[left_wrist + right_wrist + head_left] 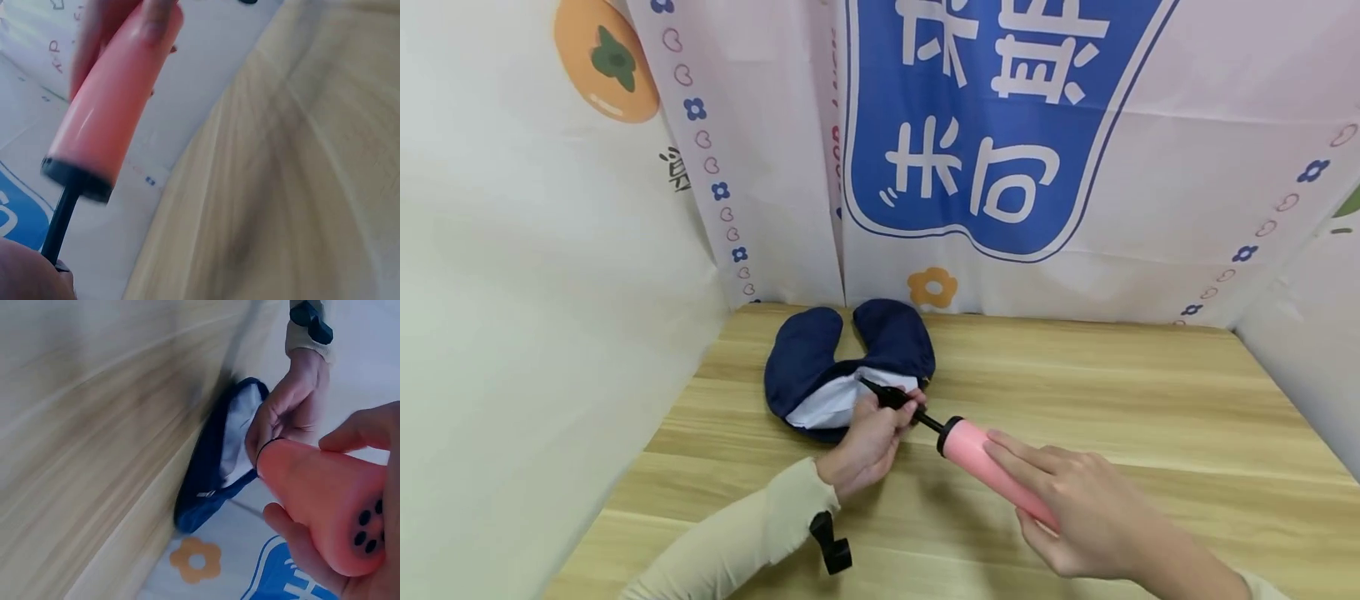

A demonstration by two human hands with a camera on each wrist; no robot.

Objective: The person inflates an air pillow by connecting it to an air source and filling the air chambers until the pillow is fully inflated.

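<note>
Two grips serve us: left hand (867,446) pinches the nozzle (889,395) at the open pillow (802,354) on the table (1112,383), right hand (1086,508) clasps the pump (972,454). We should stroke straight, keeping the nozzle steady.

Cream sleeve (722,542), black wrist piece (831,544)
The creased sleeve ends in a cuff (805,502) behind the left hand (868,446); the wrist piece is angular.
</note>
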